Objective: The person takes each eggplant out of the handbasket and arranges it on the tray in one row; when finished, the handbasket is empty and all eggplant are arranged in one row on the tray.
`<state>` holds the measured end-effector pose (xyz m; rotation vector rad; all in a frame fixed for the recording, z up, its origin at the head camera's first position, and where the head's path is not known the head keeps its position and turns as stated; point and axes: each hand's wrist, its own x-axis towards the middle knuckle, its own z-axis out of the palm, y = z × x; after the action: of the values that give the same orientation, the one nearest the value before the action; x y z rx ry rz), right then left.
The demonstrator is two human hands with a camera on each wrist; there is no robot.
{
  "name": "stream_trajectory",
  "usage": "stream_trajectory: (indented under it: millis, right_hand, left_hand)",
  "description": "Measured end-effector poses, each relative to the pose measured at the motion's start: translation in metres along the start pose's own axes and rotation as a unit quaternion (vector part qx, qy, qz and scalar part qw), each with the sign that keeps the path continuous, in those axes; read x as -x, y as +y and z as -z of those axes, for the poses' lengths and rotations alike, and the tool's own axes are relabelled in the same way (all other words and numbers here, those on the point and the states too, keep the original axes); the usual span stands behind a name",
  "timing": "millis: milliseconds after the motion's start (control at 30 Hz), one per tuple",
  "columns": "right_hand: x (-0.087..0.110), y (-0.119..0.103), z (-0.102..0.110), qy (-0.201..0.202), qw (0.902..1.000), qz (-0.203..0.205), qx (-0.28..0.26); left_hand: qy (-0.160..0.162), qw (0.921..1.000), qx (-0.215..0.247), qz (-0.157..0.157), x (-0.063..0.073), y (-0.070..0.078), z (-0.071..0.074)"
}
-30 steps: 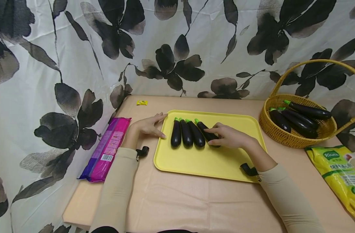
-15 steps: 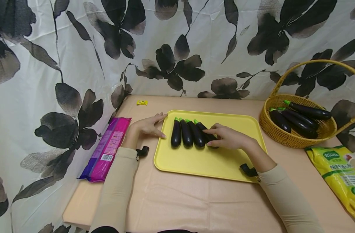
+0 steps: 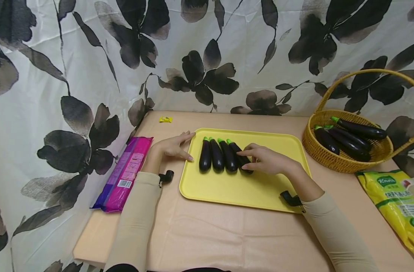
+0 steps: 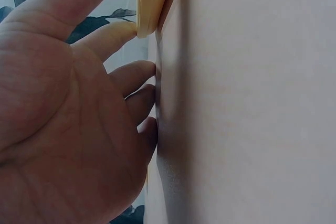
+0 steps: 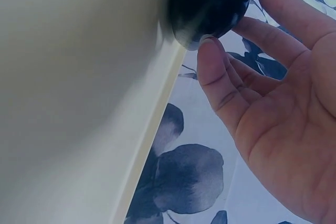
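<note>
Several dark purple eggplants with green stem ends lie side by side on the yellow tray. The rightmost eggplant leans slightly, its top toward the left. My right hand holds this eggplant lightly between thumb and fingers; in the right wrist view, digits meet the rounded end of the eggplant on two sides. My left hand rests at the tray's left edge with fingers extended. In the left wrist view, fingertips touch the tray's rim, and the other fingers rest on the table.
A wicker basket with several eggplants stands at the back right. Below it lies a yellow-green Knorr bag. A pink and purple packet lies beside my left forearm, and a small yellow wrapper lies at the table's back left.
The rightmost eggplant has shifted slightly left, closer to its neighbour, with my right hand following it. My left hand stays in place at the tray.
</note>
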<state>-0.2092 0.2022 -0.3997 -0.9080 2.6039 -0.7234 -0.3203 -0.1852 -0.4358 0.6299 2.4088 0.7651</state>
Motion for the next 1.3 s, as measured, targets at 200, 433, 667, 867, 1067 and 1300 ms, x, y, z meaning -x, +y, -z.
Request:
stream_trajectory:
  millis: [200,433,667,867,1067,1300]
  right_hand:
    - [0.001,-0.002,0.001,0.002,1.0,0.003,-0.003]
    - [0.009,-0.002,0.013,0.042,0.9991,-0.007,-0.001]
    - [0.027,0.008,0.035,0.144,0.9893,-0.021,-0.006]
    - [0.045,0.015,0.056,0.235,0.9716,-0.027,-0.012]
    - [0.062,0.02,0.072,0.31,0.9499,-0.034,-0.01]
    - [0.078,0.03,0.084,0.362,0.9305,-0.05,0.018]
  left_hand:
    - [0.0,1.0,0.004,0.0,-0.001,0.001,0.001]
    - [-0.001,1.0,0.0,-0.001,0.001,0.003,0.001]
    - [0.002,1.0,0.005,-0.002,-0.001,0.003,0.001]
    - [0.001,0.9999,0.01,0.0,-0.002,0.002,0.001]
    - [0.002,1.0,0.009,0.001,-0.002,0.002,0.001]
    - [0.003,1.0,0.006,0.002,-0.003,0.0,0.0]
